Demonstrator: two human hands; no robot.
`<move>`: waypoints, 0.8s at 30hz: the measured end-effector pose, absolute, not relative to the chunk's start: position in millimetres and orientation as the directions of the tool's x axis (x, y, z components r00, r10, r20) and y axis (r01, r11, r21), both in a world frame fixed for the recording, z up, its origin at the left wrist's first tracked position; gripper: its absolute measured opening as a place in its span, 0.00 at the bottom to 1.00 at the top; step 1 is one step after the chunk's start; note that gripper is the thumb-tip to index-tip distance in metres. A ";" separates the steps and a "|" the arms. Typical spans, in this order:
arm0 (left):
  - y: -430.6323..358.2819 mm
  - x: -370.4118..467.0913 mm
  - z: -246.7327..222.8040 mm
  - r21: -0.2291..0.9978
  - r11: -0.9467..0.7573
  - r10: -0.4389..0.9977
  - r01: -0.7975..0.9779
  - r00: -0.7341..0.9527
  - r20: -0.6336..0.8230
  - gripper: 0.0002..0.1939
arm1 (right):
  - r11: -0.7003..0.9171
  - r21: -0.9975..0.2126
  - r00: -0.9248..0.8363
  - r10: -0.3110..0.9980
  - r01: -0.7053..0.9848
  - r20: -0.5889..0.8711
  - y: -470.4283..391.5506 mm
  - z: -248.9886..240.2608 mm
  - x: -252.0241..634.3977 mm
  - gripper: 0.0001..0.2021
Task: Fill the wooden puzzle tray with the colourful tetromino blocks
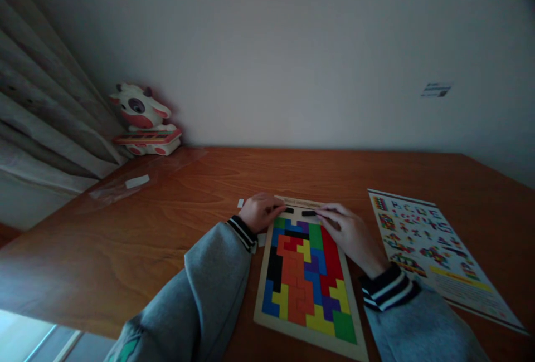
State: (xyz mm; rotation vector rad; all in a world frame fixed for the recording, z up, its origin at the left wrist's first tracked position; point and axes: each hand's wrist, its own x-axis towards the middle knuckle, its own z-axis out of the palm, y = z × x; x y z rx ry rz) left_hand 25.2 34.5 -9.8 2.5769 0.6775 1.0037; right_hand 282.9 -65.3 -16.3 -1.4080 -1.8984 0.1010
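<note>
A wooden puzzle board (311, 337) lies on the table, largely filled with red, orange, blue, green, yellow, purple and black block pieces. At its upper left edge, my left hand (259, 211) pinches a small black piece (289, 210). My right hand (349, 234) reaches over the upper right part, thumb and fingers closed on the right end of another black piece (309, 213). Both black pieces are over the bare wooden strip at the top of the board. My right hand hides part of the board's right edge.
A printed pattern sheet (438, 250) lies right of the board. Clear plastic wrap with a white label (137, 181) is at the left. A cow-shaped toy keyboard (148, 122) stands at the back left, beside a curtain (37, 89). Small white paper bits lie near my left hand.
</note>
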 end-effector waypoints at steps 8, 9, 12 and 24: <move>18.2 18.8 -13.2 0.260 -0.931 0.350 0.255 0.824 0.445 0.20 | 0.361 -0.488 -0.086 0.863 0.795 0.498 -66.2 -14.8 282.1 0.12; 17.6 18.9 -12.5 0.257 -0.930 0.354 0.263 0.827 0.436 0.19 | 0.354 -0.491 -0.075 0.863 0.796 0.500 -66.2 -14.4 282.2 0.12; 16.3 19.4 -9.8 0.246 -0.927 0.366 0.284 0.826 0.428 0.17 | 0.352 -0.492 -0.076 0.865 0.796 0.496 -65.0 -14.6 281.8 0.11; 18.2 19.4 -13.7 0.183 -0.930 0.367 0.318 0.802 0.472 0.17 | 0.337 -0.242 -0.228 0.893 0.910 0.389 -70.2 -12.3 274.8 0.22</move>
